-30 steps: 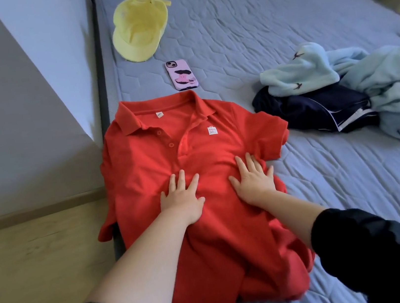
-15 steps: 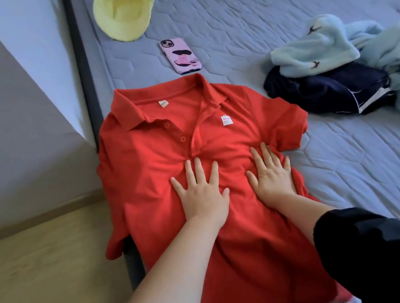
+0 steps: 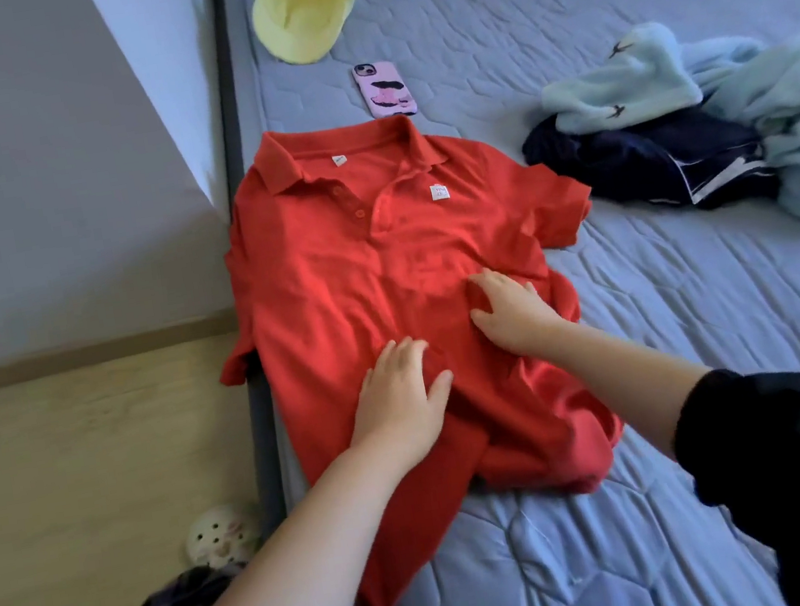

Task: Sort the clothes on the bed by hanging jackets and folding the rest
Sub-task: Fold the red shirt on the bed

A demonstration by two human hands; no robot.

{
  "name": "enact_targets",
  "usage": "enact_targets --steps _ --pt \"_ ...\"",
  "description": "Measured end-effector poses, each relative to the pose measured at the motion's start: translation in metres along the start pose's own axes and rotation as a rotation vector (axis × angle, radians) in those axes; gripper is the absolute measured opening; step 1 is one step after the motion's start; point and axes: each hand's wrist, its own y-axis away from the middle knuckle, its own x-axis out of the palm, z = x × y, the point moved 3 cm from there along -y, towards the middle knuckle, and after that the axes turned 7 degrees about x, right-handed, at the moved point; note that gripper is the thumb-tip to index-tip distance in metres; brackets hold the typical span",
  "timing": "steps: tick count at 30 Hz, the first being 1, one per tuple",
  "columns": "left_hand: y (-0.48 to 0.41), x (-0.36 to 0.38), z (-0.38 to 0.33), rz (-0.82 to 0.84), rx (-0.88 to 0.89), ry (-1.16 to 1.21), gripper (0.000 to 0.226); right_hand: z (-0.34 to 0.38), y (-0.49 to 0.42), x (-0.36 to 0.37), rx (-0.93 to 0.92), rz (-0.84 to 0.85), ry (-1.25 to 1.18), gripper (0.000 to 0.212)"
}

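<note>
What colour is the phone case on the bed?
The phone case is pink with black blotches; head view.

Grey wall [image 3: 31,176] w/ wood floor [image 3: 77,480], L of quilted bed [image 3: 682,364].

— Can you read any words here?
— No. The red shirt [image 3: 331,271] has a small white tag [image 3: 439,191] on its chest, up past the right hand [image 3: 513,311]. The print on it is too tiny to read.
— Any more?
— A little white label [image 3: 339,159] inside the collar [image 3: 279,167]. Too small too.
</note>
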Motion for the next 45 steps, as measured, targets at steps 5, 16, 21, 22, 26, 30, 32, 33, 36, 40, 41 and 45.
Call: enact_targets --steps 5,16,21,22,26,30,32,33,36,40,41,45 --pt "0.052 -0.010 -0.021 -0.248 0.551 -0.280 0.036 0.014 0.118 -0.023 -0.732 -0.401 -0.109 0.014" --pt "0.071 0.011 -0.003 0.029 0.038 -0.377 0.033 -0.006 0.137 0.029 -0.432 -0.003 0.661 0.036" --pt "0.069 -0.030 0.020 -0.003 -0.294 0.243 0.024 -0.010 0.126 -0.014 -0.266 0.194 0.035 0.008" --pt "0.069 -0.039 0.023 -0.001 -0.301 0.252 0.025 -0.010 0.124 -0.026 -0.238 0.255 -0.092 0.011" --pt "0.081 -0.056 0.024 -0.036 -0.273 0.002 0.026 -0.008 0.125 -0.061 -0.193 0.405 -0.435 0.026" --pt "0.089 -0.048 -0.005 -0.144 -0.051 -0.376 0.036 -0.010 0.119 -0.070 -0.120 0.257 -0.363 0.022" --pt "0.093 -0.039 -0.028 -0.304 0.161 -0.413 0.027 -0.011 0.118 -0.070 -0.079 0.162 -0.333 0.025" --pt "0.094 -0.031 -0.037 -0.364 0.225 -0.431 0.030 -0.011 0.119 -0.069 -0.051 0.145 -0.366 0.026" --pt "0.090 0.003 -0.052 -0.229 0.107 -0.516 0.055 -0.007 0.124 -0.066 -0.015 0.182 -0.504 0.030" --pt "0.089 0.028 -0.026 -0.002 -0.154 -0.610 0.060 0.002 0.133 -0.055 -0.119 0.155 -0.236 0.028" --pt "0.091 0.025 -0.019 0.004 -0.179 -0.629 0.050 0.003 0.137 -0.049 -0.177 0.128 -0.093 0.027" --pt "0.088 0.004 -0.006 -0.001 -0.121 -0.632 0.032 -0.003 0.149 -0.040 -0.493 -0.094 0.462 0.030"
